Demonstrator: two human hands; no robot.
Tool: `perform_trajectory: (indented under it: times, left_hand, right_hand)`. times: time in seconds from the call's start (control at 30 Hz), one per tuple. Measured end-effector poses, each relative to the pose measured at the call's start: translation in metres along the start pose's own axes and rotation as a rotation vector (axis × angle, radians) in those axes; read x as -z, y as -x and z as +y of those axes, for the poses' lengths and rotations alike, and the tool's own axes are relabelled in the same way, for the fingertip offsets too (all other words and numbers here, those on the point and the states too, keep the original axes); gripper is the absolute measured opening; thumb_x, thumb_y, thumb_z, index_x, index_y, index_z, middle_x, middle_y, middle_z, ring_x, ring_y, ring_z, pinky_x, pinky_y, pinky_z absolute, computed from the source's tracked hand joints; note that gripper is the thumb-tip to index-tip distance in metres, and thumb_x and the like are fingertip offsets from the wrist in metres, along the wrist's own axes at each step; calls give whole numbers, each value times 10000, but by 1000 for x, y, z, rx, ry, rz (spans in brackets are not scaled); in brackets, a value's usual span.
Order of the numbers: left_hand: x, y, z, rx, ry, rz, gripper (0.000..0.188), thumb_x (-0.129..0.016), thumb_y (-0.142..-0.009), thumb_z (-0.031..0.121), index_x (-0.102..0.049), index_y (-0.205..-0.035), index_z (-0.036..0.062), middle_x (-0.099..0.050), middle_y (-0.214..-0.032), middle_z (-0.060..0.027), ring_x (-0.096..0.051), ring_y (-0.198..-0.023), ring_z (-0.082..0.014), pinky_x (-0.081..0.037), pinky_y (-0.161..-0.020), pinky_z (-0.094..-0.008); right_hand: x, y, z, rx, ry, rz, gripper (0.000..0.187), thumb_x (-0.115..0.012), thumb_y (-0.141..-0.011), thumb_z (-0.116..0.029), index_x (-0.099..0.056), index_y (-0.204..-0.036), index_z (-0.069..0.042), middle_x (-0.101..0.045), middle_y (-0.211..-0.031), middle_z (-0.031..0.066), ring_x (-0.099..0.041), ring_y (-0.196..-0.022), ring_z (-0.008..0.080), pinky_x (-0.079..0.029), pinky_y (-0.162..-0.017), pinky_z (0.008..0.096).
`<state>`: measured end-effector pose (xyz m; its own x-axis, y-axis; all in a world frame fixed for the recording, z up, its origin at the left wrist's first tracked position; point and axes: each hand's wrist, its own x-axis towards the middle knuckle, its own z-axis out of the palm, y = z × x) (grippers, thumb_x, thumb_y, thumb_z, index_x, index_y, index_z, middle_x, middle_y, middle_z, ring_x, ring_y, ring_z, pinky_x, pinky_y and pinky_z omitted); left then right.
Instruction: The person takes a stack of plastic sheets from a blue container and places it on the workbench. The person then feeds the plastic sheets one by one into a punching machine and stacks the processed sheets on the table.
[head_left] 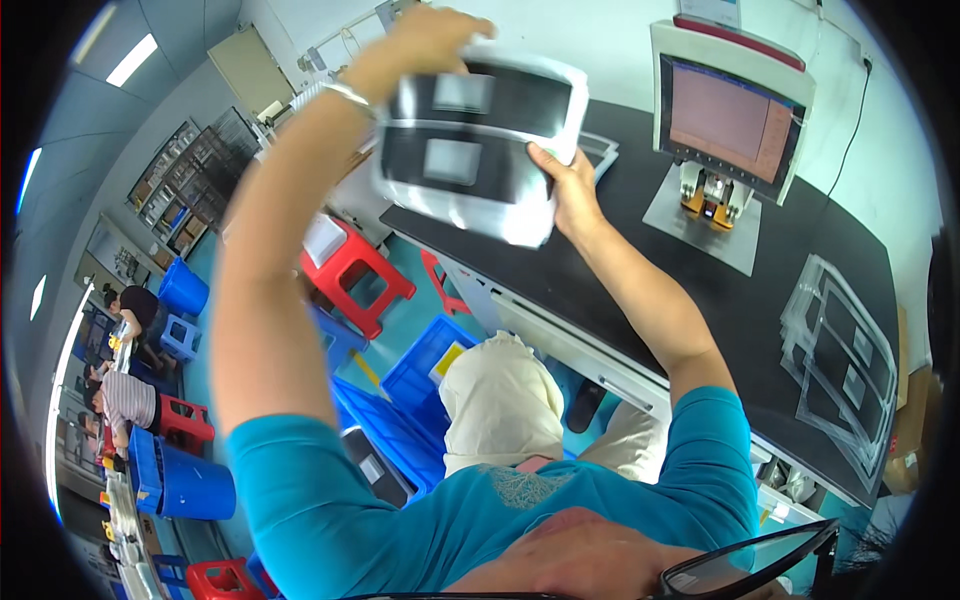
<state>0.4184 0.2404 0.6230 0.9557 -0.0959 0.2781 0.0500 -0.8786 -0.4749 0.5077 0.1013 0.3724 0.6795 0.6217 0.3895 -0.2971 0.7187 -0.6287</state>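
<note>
A shiny clear plastic sheet (515, 218) with black panels and grey window patches is tilted up above the table's left end, blurred by motion. My right hand (572, 192) grips its right edge, thumb on the near face. Over the sheet's top edge, my left hand (430, 38) is raised with its fingers stretched out to the right and apart; it is smeared by motion, and I cannot tell whether it touches the sheet. At the table's right end lies a loose stack of similar clear sheets (838, 375), some with black panels.
A machine with a screen (725, 125) stands at the back of the black table (660, 290), a metal plate (690, 228) under its head. Blue crates (425, 365) sit by my legs, with a red stool (358, 275) beyond. Other people (130, 400) work at the far left.
</note>
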Motion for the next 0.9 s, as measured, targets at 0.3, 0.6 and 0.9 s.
perform_trajectory:
  times: [0.3, 0.6, 0.9]
  left_hand:
    - [-317, 6, 125, 423, 496, 225, 524, -399, -1014, 539, -483, -1464, 285, -424, -1554, -41, -352, -1444, -325, -238, -1162, -590]
    - [-328, 16, 133, 498, 499, 583, 390, -539, -979, 430, -674, -1229, 162, -607, -1351, -68, -502, -1315, -284, -299, -1134, -544]
    - [-329, 15, 128, 491, 500, 751, 282, -617, -930, 377, -720, -1035, 136, -676, -1106, -45, -618, -1105, -199, -387, -1038, -463]
  right_hand:
    - [144, -91, 51, -298, 726, 455, 579, -845, -753, -282, -638, -1144, 91, -689, -1078, 173, -673, -932, 267, -527, -789, 412]
    - [138, -76, 30, 133, 1580, 554, 760, -703, -783, -584, -622, -1203, 44, -659, -1195, 279, -643, -1128, 415, -488, -979, 471]
    - [161, -99, 72, 40, 1384, 502, 920, -649, -882, -541, -378, -1374, 187, -532, -1305, 393, -547, -1227, 486, -426, -1058, 473]
